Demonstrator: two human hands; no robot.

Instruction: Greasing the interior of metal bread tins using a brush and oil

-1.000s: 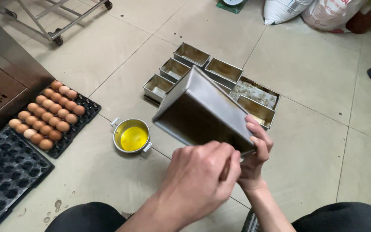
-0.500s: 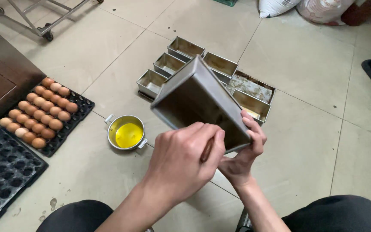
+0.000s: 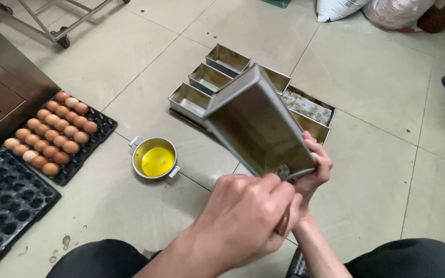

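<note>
My right hand [image 3: 319, 166] grips the near end of a long metal loaf pan [image 3: 253, 123], holding it tilted above the floor with its open side towards me. My left hand [image 3: 243, 219] is closed on a brown brush handle [image 3: 283, 225]. The brush tip [image 3: 284, 171] reaches into the near end of the pan. A small metal bowl of yellow liquid [image 3: 155, 159] stands on the tiles left of the pan.
Several empty loaf pans [image 3: 209, 77] lie side by side on the floor behind the held one. A black tray of brown eggs [image 3: 52, 131] and an empty egg tray [image 3: 1, 206] lie at the left beside a steel cabinet [image 3: 1, 87]. Sacks [image 3: 387, 13] rest at the back right.
The pan has tipped more upright and shifted slightly right. My left hand has moved lower and nearer the pan's near end with the brush.
</note>
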